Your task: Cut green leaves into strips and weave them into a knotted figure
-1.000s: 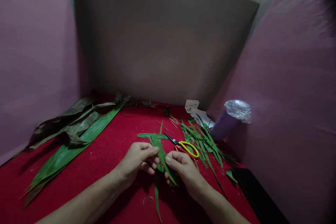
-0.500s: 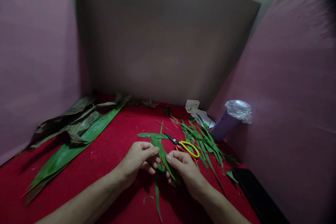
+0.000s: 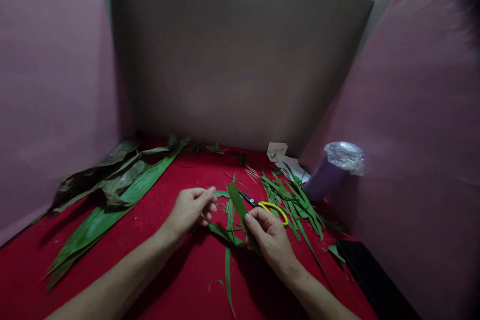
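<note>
My right hand [image 3: 269,236] is closed on a broad green leaf strip [image 3: 237,202] that sticks up and away from its thumb. My left hand [image 3: 189,208] sits to the left of it, fingers pinched on the end of a narrower leaf strip [image 3: 219,231] that runs along the red tabletop [image 3: 165,280] toward my right hand. Another thin strip [image 3: 227,270] lies on the cloth below the hands. Scissors with yellow handles [image 3: 273,208] lie just beyond my right hand.
Long green and dried brown leaves [image 3: 108,190] are heaped at the left. A pile of cut green strips [image 3: 296,202] lies at the right, beside a purple cup with a plastic-wrapped top [image 3: 332,170]. White paper [image 3: 285,157] lies at the back, a black phone [image 3: 371,280] at the right edge.
My hands have drawn apart: the left moved up and to the left with a narrow strip, and the right now holds the broad strip alone, tilted upward.
</note>
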Available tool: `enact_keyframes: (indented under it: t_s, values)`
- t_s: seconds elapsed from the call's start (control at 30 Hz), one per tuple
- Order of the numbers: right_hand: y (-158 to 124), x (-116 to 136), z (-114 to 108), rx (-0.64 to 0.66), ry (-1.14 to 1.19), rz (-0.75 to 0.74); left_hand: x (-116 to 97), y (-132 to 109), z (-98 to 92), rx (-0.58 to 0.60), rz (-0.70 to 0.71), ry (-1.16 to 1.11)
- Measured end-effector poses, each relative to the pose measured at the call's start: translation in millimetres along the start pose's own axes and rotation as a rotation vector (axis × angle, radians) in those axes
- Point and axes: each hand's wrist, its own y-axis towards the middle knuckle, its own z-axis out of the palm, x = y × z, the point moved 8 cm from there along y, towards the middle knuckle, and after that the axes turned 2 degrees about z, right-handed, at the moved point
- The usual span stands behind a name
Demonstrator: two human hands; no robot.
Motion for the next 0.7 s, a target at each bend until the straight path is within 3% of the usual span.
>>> enact_keyframes:
  t_s: [0.1, 0.27, 0.43, 0.7]
  values:
    - [-1.6, 11.4, -9.9, -0.098, -0.172, -0.156, -16.6, 10.7, -25.9, -0.136, 0.163, 0.311]
    - [-2.1, 17.0, -17.1, -0.175, -0.315, -0.233, -19.1, 17.6, -46.6, -0.108, 0.168, 0.508]
    - [-1.0, 17.4, -18.5, -0.191, -0.333, -0.252, 0.0, 16.9, -37.5, 0.148, 0.083, 0.866]
    - [-1.6, 21.0, -19.0, -0.199, -0.374, -0.296, 27.6, 22.2, -21.4, 0.218, 0.010, 0.779]
